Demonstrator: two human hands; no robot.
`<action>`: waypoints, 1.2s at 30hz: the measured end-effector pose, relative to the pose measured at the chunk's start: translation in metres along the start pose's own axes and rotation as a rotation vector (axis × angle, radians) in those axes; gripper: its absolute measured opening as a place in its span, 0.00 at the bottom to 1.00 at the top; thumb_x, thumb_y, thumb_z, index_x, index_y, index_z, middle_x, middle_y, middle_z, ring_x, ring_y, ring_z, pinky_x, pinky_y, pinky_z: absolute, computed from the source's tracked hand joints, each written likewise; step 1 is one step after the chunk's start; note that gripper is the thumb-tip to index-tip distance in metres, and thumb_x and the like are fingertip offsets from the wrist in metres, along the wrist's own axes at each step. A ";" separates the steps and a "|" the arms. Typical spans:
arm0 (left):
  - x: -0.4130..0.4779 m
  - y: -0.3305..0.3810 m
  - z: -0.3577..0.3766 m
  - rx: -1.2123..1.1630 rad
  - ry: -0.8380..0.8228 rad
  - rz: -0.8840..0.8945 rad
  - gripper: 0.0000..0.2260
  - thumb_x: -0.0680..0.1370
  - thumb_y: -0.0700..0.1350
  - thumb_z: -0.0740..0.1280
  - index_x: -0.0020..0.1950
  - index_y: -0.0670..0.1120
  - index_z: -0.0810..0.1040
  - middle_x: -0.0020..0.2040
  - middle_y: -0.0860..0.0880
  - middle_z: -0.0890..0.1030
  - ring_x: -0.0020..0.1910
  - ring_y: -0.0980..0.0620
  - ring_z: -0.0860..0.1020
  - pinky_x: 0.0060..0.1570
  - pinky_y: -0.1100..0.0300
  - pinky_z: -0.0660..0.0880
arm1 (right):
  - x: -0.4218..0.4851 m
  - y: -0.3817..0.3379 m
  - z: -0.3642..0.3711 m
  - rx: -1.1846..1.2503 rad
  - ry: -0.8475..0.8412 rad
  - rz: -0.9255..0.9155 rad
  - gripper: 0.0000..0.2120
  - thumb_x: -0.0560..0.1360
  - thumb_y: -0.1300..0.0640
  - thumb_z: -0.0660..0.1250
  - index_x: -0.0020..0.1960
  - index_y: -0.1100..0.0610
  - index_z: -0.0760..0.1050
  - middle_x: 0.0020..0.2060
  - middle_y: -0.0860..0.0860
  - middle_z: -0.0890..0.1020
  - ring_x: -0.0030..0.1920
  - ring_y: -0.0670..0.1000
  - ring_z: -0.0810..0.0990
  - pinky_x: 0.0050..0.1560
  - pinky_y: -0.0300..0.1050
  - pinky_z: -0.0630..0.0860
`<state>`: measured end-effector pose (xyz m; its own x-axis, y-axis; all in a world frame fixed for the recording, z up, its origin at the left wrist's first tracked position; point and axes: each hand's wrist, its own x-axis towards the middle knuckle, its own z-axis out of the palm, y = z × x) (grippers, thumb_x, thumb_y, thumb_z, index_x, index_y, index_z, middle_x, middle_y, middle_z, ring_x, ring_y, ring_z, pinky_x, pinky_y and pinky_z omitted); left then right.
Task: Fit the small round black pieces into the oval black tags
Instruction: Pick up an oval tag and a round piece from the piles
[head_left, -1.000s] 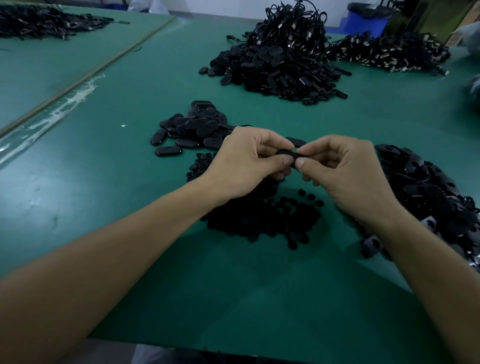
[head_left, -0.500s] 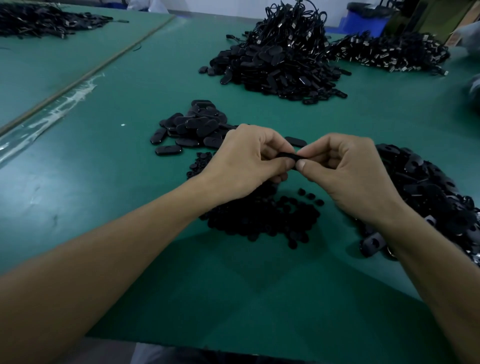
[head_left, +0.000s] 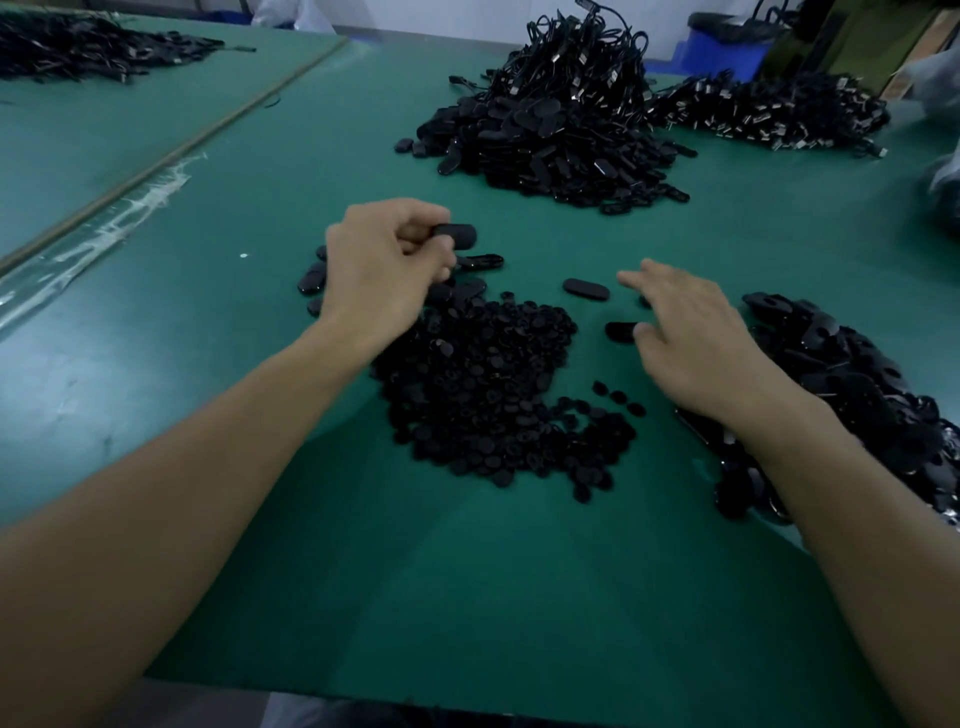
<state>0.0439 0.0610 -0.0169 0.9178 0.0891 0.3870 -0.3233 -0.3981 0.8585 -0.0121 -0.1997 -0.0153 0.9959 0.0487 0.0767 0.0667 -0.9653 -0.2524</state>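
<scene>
Head view: the person's left grip (head_left: 384, 260) hangs just over the tabletop (head_left: 519, 571), thumb and fingers clenched on one oval tag (head_left: 457, 235). The tag's long axis runs left to right and its free end pokes toward the middle. The right grip (head_left: 696, 338) is released, its fingers straight and spread low over the green surface, grasping nothing.

A loose tag (head_left: 618, 331) lies at the right thumb tip, touching or very nearly; I cannot tell which. A second loose tag (head_left: 586, 289) sits just past the forefinger, to its left, long axis across the view and slightly tilted. The heap of small round pieces (head_left: 483, 384) lies between the two forearms, with the stock pile of oval tags (head_left: 852, 374) at the outer side of the right wrist.

My guess is that the right grip takes the next tag. Both loose ones lie on its side, well apart from the left grip, and the nearer one needs little more than a curl of thumb and finger across its short width.
</scene>
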 end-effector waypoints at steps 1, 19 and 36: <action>0.004 -0.005 -0.004 0.041 0.023 0.004 0.11 0.77 0.38 0.72 0.59 0.46 0.82 0.40 0.54 0.83 0.35 0.59 0.84 0.43 0.66 0.82 | 0.001 -0.001 0.000 -0.029 -0.043 0.002 0.26 0.83 0.59 0.57 0.80 0.51 0.57 0.80 0.52 0.57 0.79 0.55 0.54 0.77 0.62 0.55; 0.007 -0.020 -0.013 0.426 0.041 0.032 0.11 0.78 0.49 0.73 0.59 0.50 0.84 0.50 0.51 0.83 0.50 0.51 0.80 0.57 0.51 0.78 | -0.011 -0.005 -0.007 0.019 0.122 -0.030 0.13 0.84 0.52 0.59 0.56 0.57 0.81 0.49 0.53 0.83 0.48 0.56 0.80 0.52 0.57 0.79; -0.035 0.027 0.024 0.044 -0.326 0.274 0.04 0.78 0.48 0.72 0.49 0.50 0.85 0.36 0.63 0.82 0.38 0.66 0.81 0.41 0.72 0.75 | -0.022 -0.027 -0.007 0.890 0.019 -0.127 0.13 0.79 0.65 0.68 0.54 0.48 0.79 0.37 0.47 0.86 0.36 0.43 0.81 0.36 0.35 0.74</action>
<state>0.0081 0.0247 -0.0153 0.8264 -0.3155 0.4663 -0.5617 -0.4063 0.7207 -0.0368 -0.1765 -0.0030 0.9771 0.1297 0.1689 0.2072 -0.3967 -0.8942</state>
